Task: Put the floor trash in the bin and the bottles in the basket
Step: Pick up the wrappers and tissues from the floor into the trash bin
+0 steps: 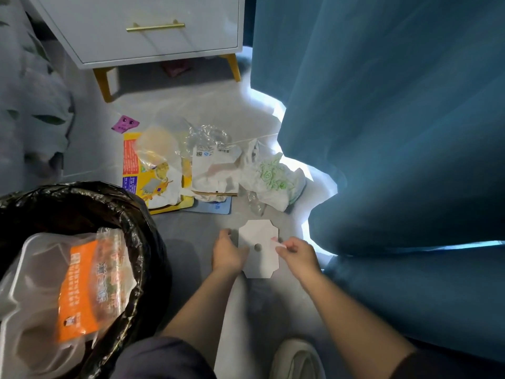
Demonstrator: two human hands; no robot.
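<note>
Bedroom corner with daylight under a curtain

A grey floor (188,231) runs back to a white drawer cabinet (153,42) with a gold bar handle (155,27) and slanted gold legs (105,83). A heavy blue curtain (396,119) fills the right side, and bright light (266,101) spills along its hem. Leaf-print fabric (32,105) hangs at the left.

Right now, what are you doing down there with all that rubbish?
A person crouches over floor trash. Their left hand holds the left edge of a flat white card with clipped corners, and their right hand pinches a small pale scrap. The black-lined bin beside them already holds a clear plastic box and an orange packet. A yellow cardboard box, a white plastic bag and a purple paper scrap lie on the floor beyond.
</note>
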